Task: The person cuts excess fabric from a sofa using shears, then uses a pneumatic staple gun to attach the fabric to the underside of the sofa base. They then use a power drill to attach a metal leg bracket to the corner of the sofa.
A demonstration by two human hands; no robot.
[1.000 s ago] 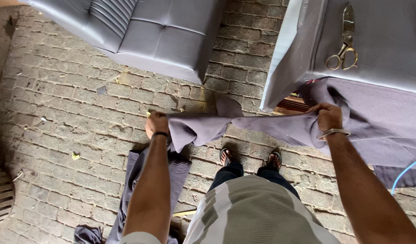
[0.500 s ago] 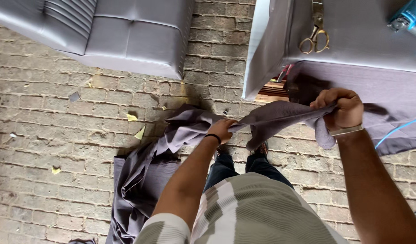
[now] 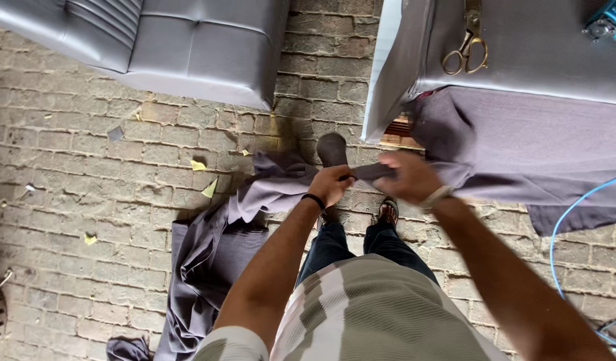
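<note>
Now the two hands have come close together in front of the person, where a second ago they were spread wide: the left hand [image 3: 331, 184] and right hand [image 3: 411, 177] are both closed around the grey fabric [image 3: 254, 200], bunching it. Its long end trails on the brick floor [image 3: 87, 167], the rest lies on the bench [image 3: 522, 47] beside scissors [image 3: 465, 50], and a blue cable [image 3: 575, 207] hangs near.

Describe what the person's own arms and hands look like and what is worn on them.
Both arms are bare from the short sleeves down. The left hand has a thin black band around its wrist. The right hand is motion-blurred, with a pale, light-coloured band at its wrist. The shirt has broad grey-green and white stripes, and its short sleeve shows on the left shoulder. No gloves or rings are visible.
</note>
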